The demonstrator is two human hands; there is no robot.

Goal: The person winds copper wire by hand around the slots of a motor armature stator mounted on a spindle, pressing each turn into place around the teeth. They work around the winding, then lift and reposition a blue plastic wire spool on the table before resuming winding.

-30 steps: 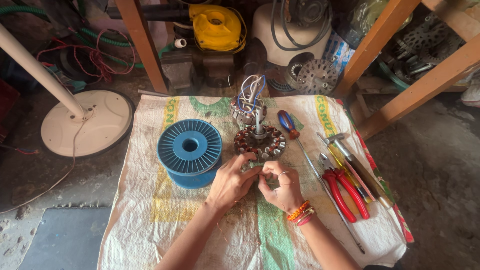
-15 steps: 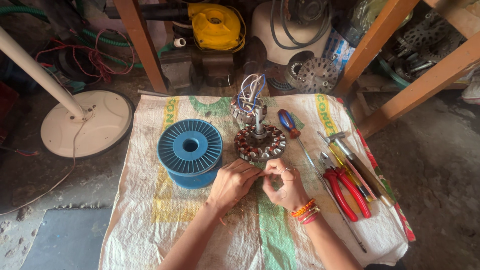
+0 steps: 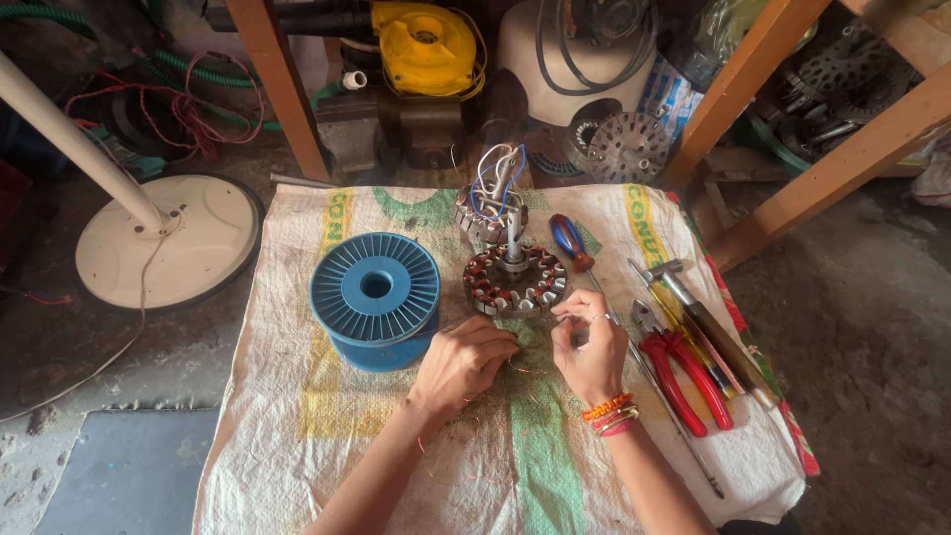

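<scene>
Both hands shifted slightly nearer since 1 s ago: left hand (image 3: 464,359) fingers curled together, right hand (image 3: 591,345) fingers pinched, seemingly on thin wire, just below stator (image 3: 516,282) at sack (image 3: 297,436) centre; winding work continues.

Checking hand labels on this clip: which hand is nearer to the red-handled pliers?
Right. The right hand is just beside the red-handled pliers, to their left on the sack. The left hand lies farther away, by the blue spool.

Stator (image 3: 516,281) sitting mid-sack (image 3: 297,436); spool (image 3: 375,297) lying just left of it, screwdriver (image 3: 571,241) right. Pliers (image 3: 684,376) and hammer (image 3: 684,307) lying farther right. Left hand (image 3: 461,362) and right hand (image 3: 591,352) resting just before the stator. Fan base (image 3: 168,243) standing off the sack, left.
</scene>
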